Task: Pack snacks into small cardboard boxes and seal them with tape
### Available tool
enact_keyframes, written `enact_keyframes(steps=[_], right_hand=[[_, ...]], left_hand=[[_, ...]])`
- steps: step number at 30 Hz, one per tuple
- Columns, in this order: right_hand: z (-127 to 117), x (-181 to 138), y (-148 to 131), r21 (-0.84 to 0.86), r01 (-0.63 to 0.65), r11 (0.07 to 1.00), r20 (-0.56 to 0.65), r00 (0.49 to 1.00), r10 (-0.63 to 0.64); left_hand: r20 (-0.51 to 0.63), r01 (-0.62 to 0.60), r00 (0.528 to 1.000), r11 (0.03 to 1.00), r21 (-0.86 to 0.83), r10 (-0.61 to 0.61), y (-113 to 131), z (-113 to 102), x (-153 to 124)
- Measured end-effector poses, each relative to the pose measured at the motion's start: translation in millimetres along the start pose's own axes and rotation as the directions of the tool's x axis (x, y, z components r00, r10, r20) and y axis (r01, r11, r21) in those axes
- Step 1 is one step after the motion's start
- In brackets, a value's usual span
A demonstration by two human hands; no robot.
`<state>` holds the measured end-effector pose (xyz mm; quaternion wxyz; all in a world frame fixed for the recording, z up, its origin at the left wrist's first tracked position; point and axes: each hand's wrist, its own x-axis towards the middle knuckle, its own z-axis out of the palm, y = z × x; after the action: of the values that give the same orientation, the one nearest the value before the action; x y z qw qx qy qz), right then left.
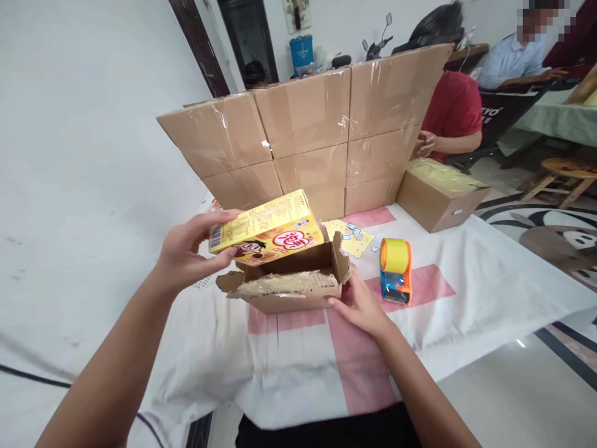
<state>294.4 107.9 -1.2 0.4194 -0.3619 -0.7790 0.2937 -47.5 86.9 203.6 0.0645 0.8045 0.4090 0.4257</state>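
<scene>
My left hand point(196, 242) grips the left end of a yellow snack box point(275, 230) with red lettering and a barcode. The box is tilted just above the mouth of a small open cardboard carton point(289, 302), overlapping its back side. The carton's flaps stand up with torn, ragged edges. My right hand point(357, 298) holds the carton at its right end, thumb on the front, other fingers partly hidden behind it. To the right of that hand stands a tape dispenser point(396, 270) in orange and blue with a yellow roll.
A tall taped cardboard partition point(312, 130) stands behind the carton. A yellow sheet with small paper pieces point(352, 236) lies on the white and pink cloth point(298, 367). A closed carton point(438, 193) sits at the far right, near a person in red point(457, 106).
</scene>
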Motion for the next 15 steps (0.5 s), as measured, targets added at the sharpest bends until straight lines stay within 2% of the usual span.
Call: enact_keyframes(steps=[4, 7, 9, 11, 13, 15], right_hand=[[-0.9, 0.8, 0.0, 0.021, 0.029, 0.999, 0.028, 0.999, -0.030], [-0.2, 1.3, -1.0, 0.035, 0.046, 0.998, 0.046, 0.998, -0.047], [0.8, 1.2, -1.2, 0.038, 0.049, 0.998, 0.050, 0.997, -0.051], [1.6, 1.0, -0.5, 0.032, 0.045, 0.998, 0.052, 0.998, -0.046], [2.1, 0.6, 1.0, 0.027, 0.044, 0.999, 0.054, 0.997, -0.046], [2.2, 0.3, 2.4, 0.032, 0.046, 0.998, 0.048, 0.998, -0.047]], left_hand=[[0.075, -0.073, 0.995, 0.997, 0.031, 0.071, 15.7, 9.0, -3.6], [0.240, -0.006, 0.971, 0.997, 0.079, -0.013, 23.5, 18.2, -4.3], [0.397, 0.079, 0.909, 0.987, 0.137, -0.128, 25.0, 28.4, -4.9], [0.542, 0.144, 0.810, 0.972, 0.185, -0.223, 21.6, 40.9, -5.9], [0.649, 0.190, 0.711, 0.963, 0.193, -0.271, 14.3, 53.1, -6.3], [0.713, 0.223, 0.641, 0.958, 0.183, -0.285, 6.4, 62.3, -5.0]])
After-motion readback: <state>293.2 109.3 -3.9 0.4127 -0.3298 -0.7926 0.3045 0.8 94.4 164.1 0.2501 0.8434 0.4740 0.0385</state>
